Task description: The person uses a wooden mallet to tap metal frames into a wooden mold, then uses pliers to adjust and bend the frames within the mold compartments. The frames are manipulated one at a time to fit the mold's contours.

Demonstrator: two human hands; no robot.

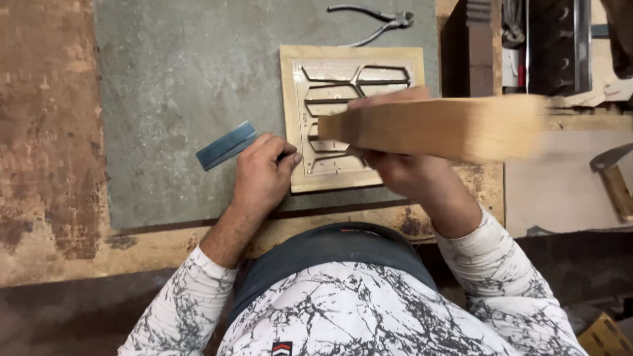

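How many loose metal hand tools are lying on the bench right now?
2: pliers at the top edge of the grey slab, above the plywood board; a hammer at the far right, partly cut off. More may be hidden.

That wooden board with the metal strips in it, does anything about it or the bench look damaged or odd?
Nothing on the board looks broken. The bench top is badly worn, with rusty brown patches. The wooden block in the right hand shows blurred; the left hand rests at the board's edge.

Worn wooden bench (46,132), grey slab (171,86) on it, bearing pliers (376,20), perhaps plywood board (297,178), blue strip (225,146)
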